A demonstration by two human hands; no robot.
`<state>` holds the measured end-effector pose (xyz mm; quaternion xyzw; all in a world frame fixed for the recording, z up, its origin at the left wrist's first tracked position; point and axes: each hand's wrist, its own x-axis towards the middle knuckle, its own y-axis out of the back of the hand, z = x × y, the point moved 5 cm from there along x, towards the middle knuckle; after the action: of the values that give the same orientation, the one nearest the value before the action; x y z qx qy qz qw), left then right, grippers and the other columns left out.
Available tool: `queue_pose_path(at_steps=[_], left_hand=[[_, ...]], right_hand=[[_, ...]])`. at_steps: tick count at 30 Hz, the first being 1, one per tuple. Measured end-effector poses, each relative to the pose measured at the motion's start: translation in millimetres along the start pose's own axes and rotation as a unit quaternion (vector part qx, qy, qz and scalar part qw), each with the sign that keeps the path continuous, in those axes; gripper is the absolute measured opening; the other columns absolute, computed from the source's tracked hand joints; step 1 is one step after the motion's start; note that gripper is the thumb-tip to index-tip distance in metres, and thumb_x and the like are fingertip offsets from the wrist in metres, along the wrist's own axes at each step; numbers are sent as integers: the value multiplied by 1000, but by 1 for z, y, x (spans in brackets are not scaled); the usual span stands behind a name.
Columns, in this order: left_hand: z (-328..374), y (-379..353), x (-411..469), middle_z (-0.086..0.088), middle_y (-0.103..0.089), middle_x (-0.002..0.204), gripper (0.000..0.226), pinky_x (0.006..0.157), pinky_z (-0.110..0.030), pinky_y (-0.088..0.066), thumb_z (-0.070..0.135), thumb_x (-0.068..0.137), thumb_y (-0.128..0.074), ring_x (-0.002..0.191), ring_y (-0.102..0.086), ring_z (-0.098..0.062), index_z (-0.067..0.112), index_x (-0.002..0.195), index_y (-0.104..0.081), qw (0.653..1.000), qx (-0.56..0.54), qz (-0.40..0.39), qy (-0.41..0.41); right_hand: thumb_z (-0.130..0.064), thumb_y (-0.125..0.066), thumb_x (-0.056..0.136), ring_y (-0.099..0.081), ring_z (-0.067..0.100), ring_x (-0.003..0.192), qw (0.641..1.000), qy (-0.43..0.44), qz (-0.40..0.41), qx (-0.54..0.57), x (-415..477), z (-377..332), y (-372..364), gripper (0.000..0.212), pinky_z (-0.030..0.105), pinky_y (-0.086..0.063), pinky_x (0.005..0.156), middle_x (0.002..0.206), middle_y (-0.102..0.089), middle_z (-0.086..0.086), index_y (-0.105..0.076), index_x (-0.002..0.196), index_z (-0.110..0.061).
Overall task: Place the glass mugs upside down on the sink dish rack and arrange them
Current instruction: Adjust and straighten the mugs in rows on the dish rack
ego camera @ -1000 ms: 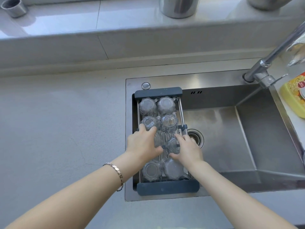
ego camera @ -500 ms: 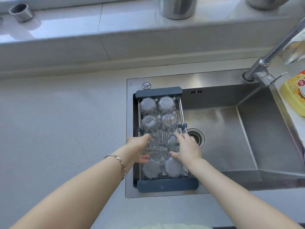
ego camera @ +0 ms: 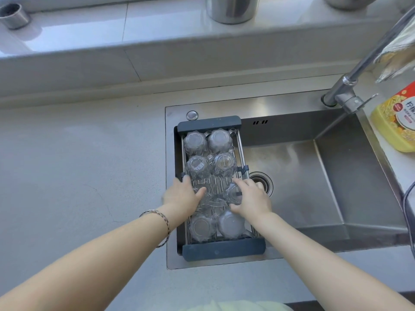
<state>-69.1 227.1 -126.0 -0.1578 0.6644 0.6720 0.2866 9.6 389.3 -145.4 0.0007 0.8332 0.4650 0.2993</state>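
- The left hand (ego camera: 182, 198) is lying palm-down over a clear faceted glass mug (ego camera: 207, 204) in the third row of the rack, covering most of it; whether the spread fingers are actually gripping it is hard to tell through the glare and transparency.
- The right hand (ego camera: 252, 198) is curling round another upturned clear glass mug (ego camera: 233, 194) just beside it, thumb and fingers pressing on its sides.
- The dark grey plastic-ended, steel-wire dish rack (ego camera: 223, 245) is spanning the left side of the brushed stainless-steel sink (ego camera: 314, 187), and is holding six more inverted glass mugs: two at the far end (ego camera: 207, 141), two behind the hands (ego camera: 212, 166), two at the near end (ego camera: 216, 225).
- The round drain (ego camera: 262, 181) is sitting partly behind the right fingers.
- A chrome tap (ego camera: 345, 86), a yellow detergent bottle (ego camera: 397, 122) cut off at the right edge, and steel containers (ego camera: 232, 7) cropped along the ledge are standing around the grey countertop (ego camera: 78, 164).
- A thin bracelet (ego camera: 165, 223) is circling the left wrist.
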Motion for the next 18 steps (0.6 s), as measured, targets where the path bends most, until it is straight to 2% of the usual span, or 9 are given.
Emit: queue_pose_path(at_steps=[2,4,6,9,12,15,18], left_hand=[[7,2,-2,-12,-47,126,46,80,-38,-51,47,94,-43,106,-54,-30,14,127,-42,992,0,47,-114],[10,-3,-5,-6,-45,130,45,86,-36,-49,46,92,-48,113,-47,-26,19,128,-45,979,25,21,-202],[6,-11,-6,-3,-40,139,53,91,-36,-48,45,89,-54,120,-43,-25,24,135,-40,970,52,-17,-236],[1,-15,-3,0,-33,147,63,95,-35,-48,37,85,-60,125,-41,-25,28,141,-32,967,41,-46,-246],[5,-12,-1,0,-38,144,62,100,-36,-45,34,84,-61,124,-43,-27,25,140,-37,969,24,-47,-243],[7,-8,-6,-2,-47,135,54,90,-32,-45,33,84,-60,114,-49,-27,24,135,-44,980,-13,-8,-201],[4,-3,-15,-5,-49,122,47,80,-32,-49,37,83,-60,100,-54,-26,22,126,-49,990,-75,30,-119]], right_hand=[[-32,-68,78,-37,26,121,1000,-2,-1,1,0,0,0,70,37,-45,91,134,-46,-2,-32,139,-30],[-33,-68,79,-37,26,121,1000,-4,-3,1,0,1,0,70,37,-45,90,134,-46,-2,-32,139,-30],[-33,-68,78,-37,26,121,1000,-4,-2,2,0,1,0,70,37,-45,90,133,-46,-2,-32,138,-30],[-32,-68,78,-37,26,121,1000,-5,-5,5,0,1,-1,70,38,-46,90,133,-46,-3,-33,138,-31],[-32,-69,77,-37,26,121,1000,-6,-7,11,0,1,0,70,38,-46,91,133,-46,-2,-34,138,-30],[-30,-71,74,-39,25,119,1000,-4,-6,28,1,2,3,70,36,-43,93,131,-48,-2,-38,136,-30],[-28,-73,72,-40,25,117,999,0,2,47,-1,1,7,68,35,-41,95,129,-50,-2,-42,133,-29]])
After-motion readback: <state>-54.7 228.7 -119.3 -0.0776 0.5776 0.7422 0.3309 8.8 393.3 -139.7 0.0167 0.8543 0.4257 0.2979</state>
